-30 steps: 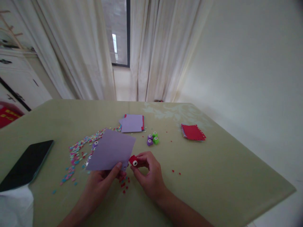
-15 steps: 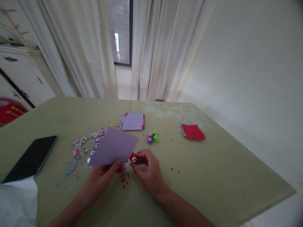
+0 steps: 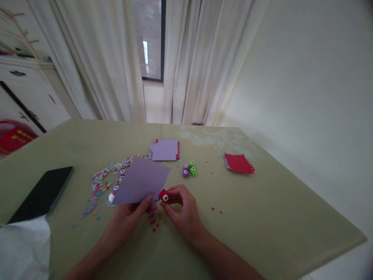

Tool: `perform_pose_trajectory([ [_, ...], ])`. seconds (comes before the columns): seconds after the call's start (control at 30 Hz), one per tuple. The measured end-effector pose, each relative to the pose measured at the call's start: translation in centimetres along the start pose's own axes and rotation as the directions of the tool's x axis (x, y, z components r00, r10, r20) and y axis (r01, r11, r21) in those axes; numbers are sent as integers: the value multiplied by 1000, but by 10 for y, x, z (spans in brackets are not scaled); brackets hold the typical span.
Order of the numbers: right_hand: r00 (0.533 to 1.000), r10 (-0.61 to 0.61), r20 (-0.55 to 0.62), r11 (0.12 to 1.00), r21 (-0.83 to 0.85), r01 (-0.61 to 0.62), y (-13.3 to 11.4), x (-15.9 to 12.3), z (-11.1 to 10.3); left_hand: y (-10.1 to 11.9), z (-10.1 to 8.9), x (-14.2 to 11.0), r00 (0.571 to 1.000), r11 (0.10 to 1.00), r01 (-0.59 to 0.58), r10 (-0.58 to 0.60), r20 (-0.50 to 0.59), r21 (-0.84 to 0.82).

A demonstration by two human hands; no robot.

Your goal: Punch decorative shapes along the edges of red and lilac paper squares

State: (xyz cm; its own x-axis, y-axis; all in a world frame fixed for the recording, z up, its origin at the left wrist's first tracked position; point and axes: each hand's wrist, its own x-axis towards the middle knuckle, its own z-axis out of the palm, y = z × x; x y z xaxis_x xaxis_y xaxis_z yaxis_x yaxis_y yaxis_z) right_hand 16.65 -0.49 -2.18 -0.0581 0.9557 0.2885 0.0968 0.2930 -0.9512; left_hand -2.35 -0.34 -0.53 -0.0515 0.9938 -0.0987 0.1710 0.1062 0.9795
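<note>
My left hand (image 3: pixel 131 217) is closed on the lower edge of a purple paper sheet (image 3: pixel 142 181), which it holds tilted above the table with the thumb on top. Between the thumb and fingers of my right hand (image 3: pixel 182 208) is a small red paper punch (image 3: pixel 163 195) with a white eye on it. The punch sits right at the sheet's lower right corner; whether the paper is inside its slot I cannot tell. A small dark spot shows near that corner. Tiny red paper bits (image 3: pixel 154 223) lie on the table below.
Purple and green eyed punches (image 3: pixel 189 170) stand beyond my right hand. A stack of coloured sheets (image 3: pixel 165 150) lies farther back, red scallop-edged sheets (image 3: pixel 239 163) to the right. Colourful confetti (image 3: pixel 100 179), a phone (image 3: pixel 42 194) and white tissue (image 3: pixel 26 249) are on the left.
The sheet's lower right corner has turned slightly at the punch, and the red punch has tilted a little in my right hand. The whole view has shifted slightly.
</note>
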Motion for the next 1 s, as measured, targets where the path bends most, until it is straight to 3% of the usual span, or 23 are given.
perform_pose_trajectory([
  [0.27, 996, -75, 38, 996, -41, 77, -1, 0, -1, -2, -1, 0, 999, 997, -37, 35, 31, 72],
  [0.4, 994, -77, 75, 995, -62, 82, -3, 1, -2, -11, 0, 1, 991, 991, -119, 114, 75, 64],
  [0.5, 992, 49, 117, 999, 8, -50, -4, 1, -2, -15, -1, 1, 988, 983, -147, 140, 72, 108],
  [0.67, 935, 287, 206, 921, 207, -329, -1, 4, 0, -15, 1, 1, 984, 981, -151, 138, 110, 120],
  [0.83, 913, 368, 176, 859, 312, -406, 2, 6, 1, -13, 2, 0, 976, 963, -200, 179, 125, 182],
  [1.0, 873, 440, 210, 785, 382, -488, 0, 8, 0, -11, 3, -2, 976, 967, -164, 130, 175, 196],
])
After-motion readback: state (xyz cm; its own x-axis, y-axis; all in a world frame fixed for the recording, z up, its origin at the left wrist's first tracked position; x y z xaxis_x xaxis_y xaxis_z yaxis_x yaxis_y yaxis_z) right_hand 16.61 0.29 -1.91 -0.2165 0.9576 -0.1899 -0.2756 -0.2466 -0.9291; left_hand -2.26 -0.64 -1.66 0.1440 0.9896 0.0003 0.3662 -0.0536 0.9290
